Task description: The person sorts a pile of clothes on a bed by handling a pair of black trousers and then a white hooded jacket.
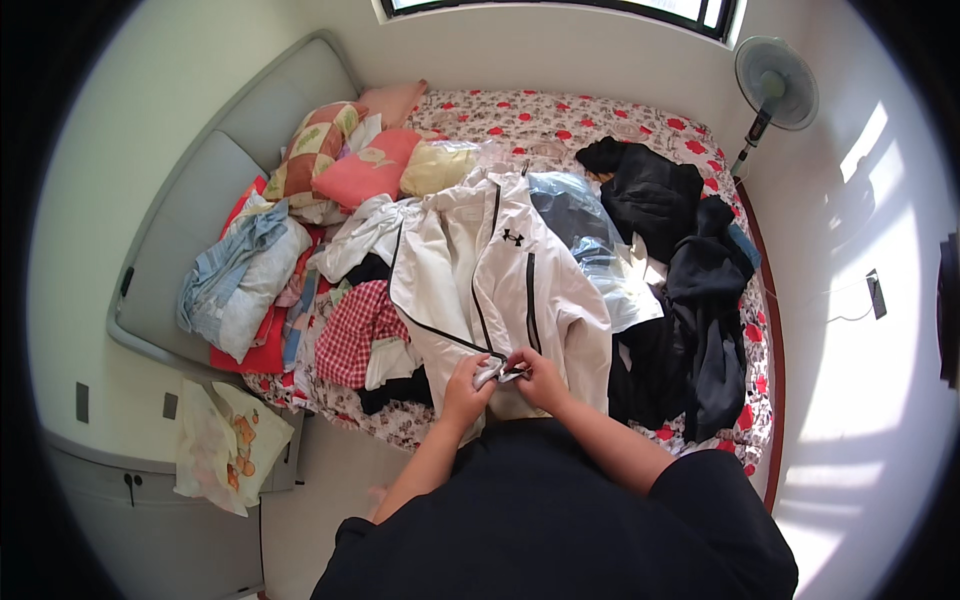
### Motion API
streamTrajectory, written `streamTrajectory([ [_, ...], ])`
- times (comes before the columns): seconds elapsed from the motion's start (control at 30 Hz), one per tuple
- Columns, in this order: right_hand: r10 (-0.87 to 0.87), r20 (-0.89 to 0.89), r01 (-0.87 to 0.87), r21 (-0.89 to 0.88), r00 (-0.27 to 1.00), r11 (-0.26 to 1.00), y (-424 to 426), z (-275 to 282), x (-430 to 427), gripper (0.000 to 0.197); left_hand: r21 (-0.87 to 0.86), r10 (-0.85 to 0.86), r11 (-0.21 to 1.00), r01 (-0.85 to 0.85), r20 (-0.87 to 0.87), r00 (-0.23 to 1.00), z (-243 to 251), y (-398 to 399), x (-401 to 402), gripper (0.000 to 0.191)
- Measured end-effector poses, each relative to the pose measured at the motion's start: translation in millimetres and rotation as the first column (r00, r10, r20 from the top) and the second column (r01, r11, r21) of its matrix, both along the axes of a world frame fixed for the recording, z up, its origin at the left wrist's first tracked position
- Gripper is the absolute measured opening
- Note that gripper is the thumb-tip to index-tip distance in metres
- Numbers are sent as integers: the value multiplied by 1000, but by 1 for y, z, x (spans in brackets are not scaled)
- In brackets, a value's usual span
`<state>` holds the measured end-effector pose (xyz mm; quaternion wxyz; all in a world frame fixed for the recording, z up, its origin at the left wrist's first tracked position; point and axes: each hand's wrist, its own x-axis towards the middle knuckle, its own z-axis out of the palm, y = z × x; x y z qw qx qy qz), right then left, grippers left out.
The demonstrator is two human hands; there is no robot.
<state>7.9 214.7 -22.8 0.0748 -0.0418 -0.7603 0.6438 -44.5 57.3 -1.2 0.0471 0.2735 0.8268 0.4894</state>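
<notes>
A white Under Armour jacket point(559, 292) with black zips lies spread over the pile on the bed, its front partly open. At its lower hem, my left hand point(469, 388) pinches one front edge by the bottom of the zip. My right hand point(541, 384) grips the other front edge right beside it. The two edges meet between my fingertips, which hide the zip's end. Left of the jacket lies a red-and-white checked garment point(352, 330). Clear plastic bags point(592, 240) with folded clothes lie against the jacket's right side.
Black garments point(705, 300) cover the bed's right side. Pillows point(367, 169) and folded clothes point(247, 277) lie by the grey headboard point(195, 195). A standing fan point(776, 82) is at the far right corner. A plastic bag point(232, 446) hangs over the grey cabinet point(172, 532) at lower left.
</notes>
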Motion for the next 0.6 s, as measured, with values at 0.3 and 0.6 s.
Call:
streamTrajectory([
  [0.3,-104,4,102,162,995,981,-43,20,-17,30,35,-105,994,105,14,994,16,-36,-15,35],
  [0.6,-163,-132,181,146,978,973,-65,66,-62,23,7,-9,1000,11,-175,984,39,-63,-42,26],
])
